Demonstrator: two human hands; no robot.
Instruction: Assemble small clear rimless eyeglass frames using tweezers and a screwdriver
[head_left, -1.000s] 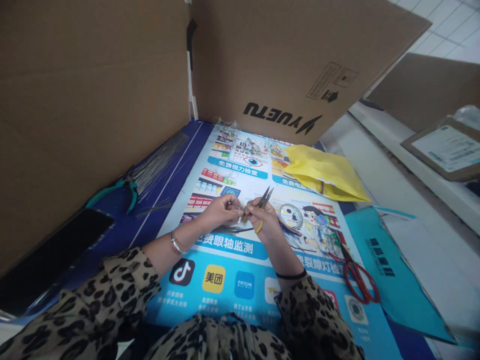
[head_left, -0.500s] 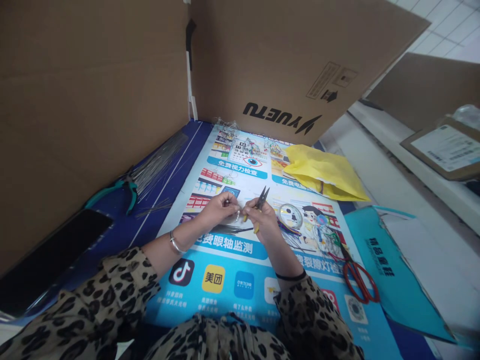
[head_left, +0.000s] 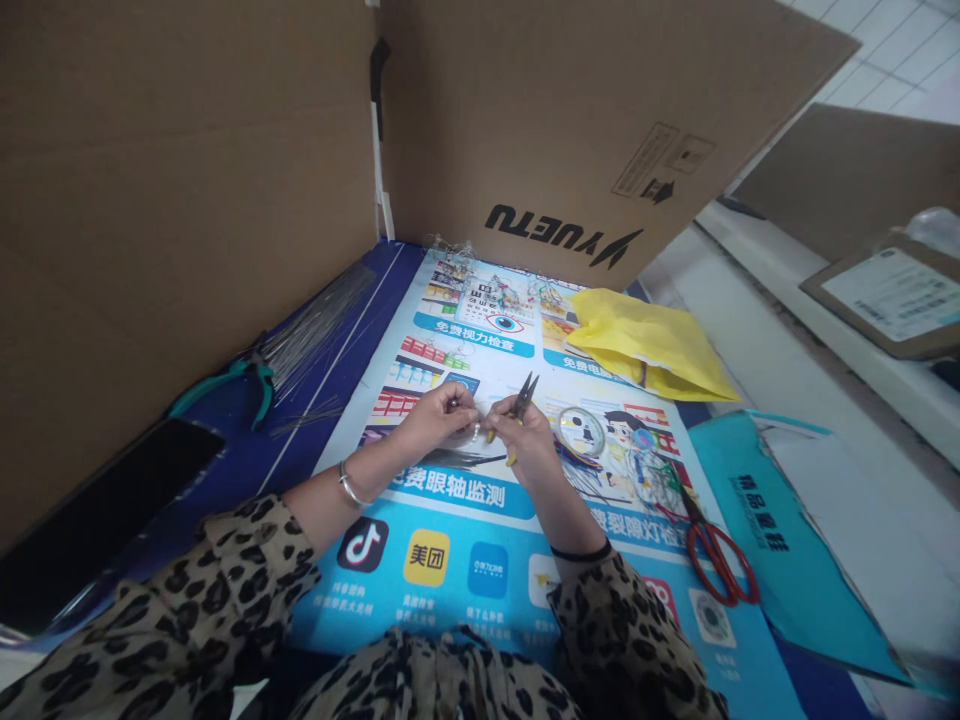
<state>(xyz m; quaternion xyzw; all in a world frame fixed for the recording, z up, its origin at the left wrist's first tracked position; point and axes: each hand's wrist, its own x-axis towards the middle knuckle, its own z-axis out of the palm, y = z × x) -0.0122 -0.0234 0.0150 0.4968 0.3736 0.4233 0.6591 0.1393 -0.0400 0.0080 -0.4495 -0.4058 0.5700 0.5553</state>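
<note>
My left hand (head_left: 439,420) and my right hand (head_left: 529,440) meet over the middle of a printed blue mat (head_left: 465,560). The right hand is closed round small yellow-handled pliers (head_left: 521,398), whose dark jaws point up and away from me. The left hand pinches a small shiny piece next to the pliers; it is too small to name. A silver bangle sits on my left wrist and a dark band on my right wrist. Both sleeves are leopard-print.
Cardboard walls (head_left: 187,180) enclose the left and the back. A bundle of thin metal wires (head_left: 315,320) and teal-handled pliers (head_left: 232,380) lie at left, a black phone (head_left: 105,510) nearer. A clear spool (head_left: 581,432), red scissors (head_left: 716,560), a yellow bag (head_left: 649,345) and a teal bag (head_left: 780,540) lie at right.
The right hand has shifted slightly to the left and tilted the pliers' jaws a little; the hands stay pressed close together. Nothing else has moved.
</note>
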